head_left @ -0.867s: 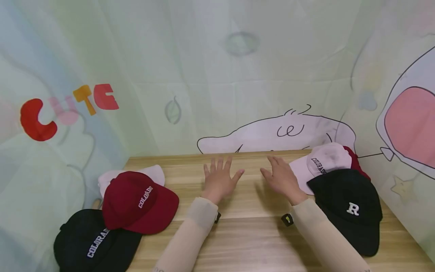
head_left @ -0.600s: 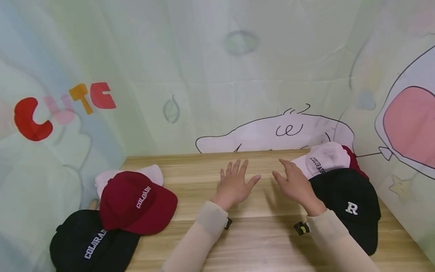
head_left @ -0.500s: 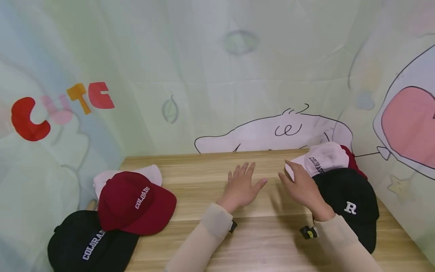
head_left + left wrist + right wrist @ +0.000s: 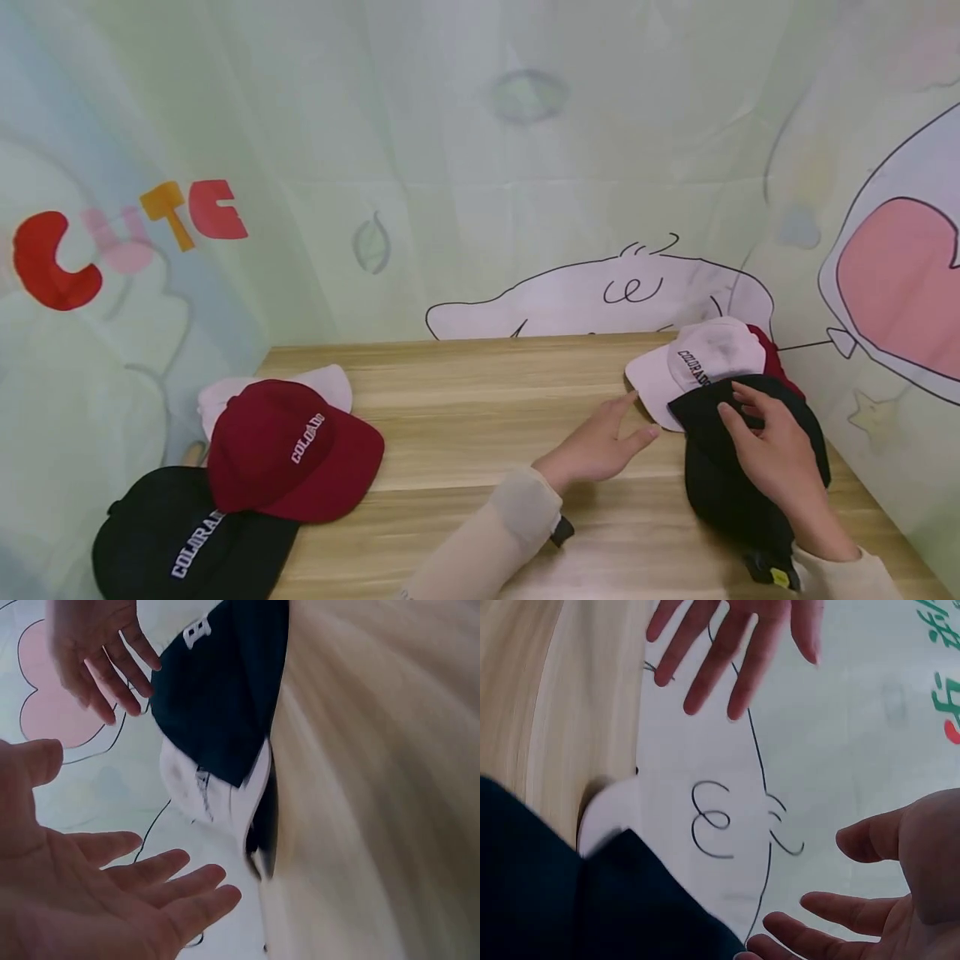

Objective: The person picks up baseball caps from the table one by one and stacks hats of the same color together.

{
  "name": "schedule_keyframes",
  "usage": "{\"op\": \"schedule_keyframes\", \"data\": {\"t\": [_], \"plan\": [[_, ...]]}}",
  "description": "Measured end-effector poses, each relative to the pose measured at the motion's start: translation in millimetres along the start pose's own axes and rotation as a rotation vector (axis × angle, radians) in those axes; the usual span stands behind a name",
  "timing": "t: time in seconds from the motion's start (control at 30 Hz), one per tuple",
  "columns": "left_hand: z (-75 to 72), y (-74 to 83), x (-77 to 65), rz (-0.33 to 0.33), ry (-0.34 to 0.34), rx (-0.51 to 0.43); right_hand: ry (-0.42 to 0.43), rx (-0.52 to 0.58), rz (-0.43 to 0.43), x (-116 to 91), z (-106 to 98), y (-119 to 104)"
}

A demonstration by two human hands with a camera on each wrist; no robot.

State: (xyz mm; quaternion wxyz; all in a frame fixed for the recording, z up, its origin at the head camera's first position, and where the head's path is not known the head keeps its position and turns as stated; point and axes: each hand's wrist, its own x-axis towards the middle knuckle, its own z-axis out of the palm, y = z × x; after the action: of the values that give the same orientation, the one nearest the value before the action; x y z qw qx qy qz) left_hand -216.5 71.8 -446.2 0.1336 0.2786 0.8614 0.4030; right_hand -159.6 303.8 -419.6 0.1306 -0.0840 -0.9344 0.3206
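Note:
In the head view my right hand (image 4: 783, 458) is over the black cap (image 4: 716, 487) at the table's right side, its fingers relaxed and overlapping the crown. The cap's white letter badge (image 4: 197, 634) shows in the left wrist view. My left hand (image 4: 596, 442) reaches over the table just left of that cap, fingers extended, fingertips close to the brim of the white cap (image 4: 723, 346) lettered COLORADO. A dark red cap (image 4: 771, 358) is mostly hidden behind the white one. In both wrist views, neither palm holds anything.
On the left of the wooden table (image 4: 450, 417), a dark red cap (image 4: 273, 446) lies partly on a black cap (image 4: 142, 525), with another white cap (image 4: 333, 385) behind it. A printed curtain (image 4: 450, 167) surrounds the table's back and sides.
Both hands have moved right, from the middle of the table to the right group of caps. The right hand now overlaps the black cap. The caps themselves have stayed put.

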Motion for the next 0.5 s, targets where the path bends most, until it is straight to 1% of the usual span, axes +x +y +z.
{"op": "schedule_keyframes", "data": {"t": [0.13,0.33,0.4,0.5], "plan": [[10.1,7.0,4.5,-0.025,-0.031,-0.075,0.064,0.022,0.035,-7,-13,18],[26.6,15.3,12.2,-0.080,-0.037,-0.189,0.126,0.012,0.118,-17,-31,44],[32.4,18.1,15.3,-0.103,-0.038,-0.230,0.144,0.018,0.175,-20,-36,50],[41.8,22.1,20.4,-0.136,-0.041,-0.296,0.174,0.036,0.293,-21,-40,57]]}}
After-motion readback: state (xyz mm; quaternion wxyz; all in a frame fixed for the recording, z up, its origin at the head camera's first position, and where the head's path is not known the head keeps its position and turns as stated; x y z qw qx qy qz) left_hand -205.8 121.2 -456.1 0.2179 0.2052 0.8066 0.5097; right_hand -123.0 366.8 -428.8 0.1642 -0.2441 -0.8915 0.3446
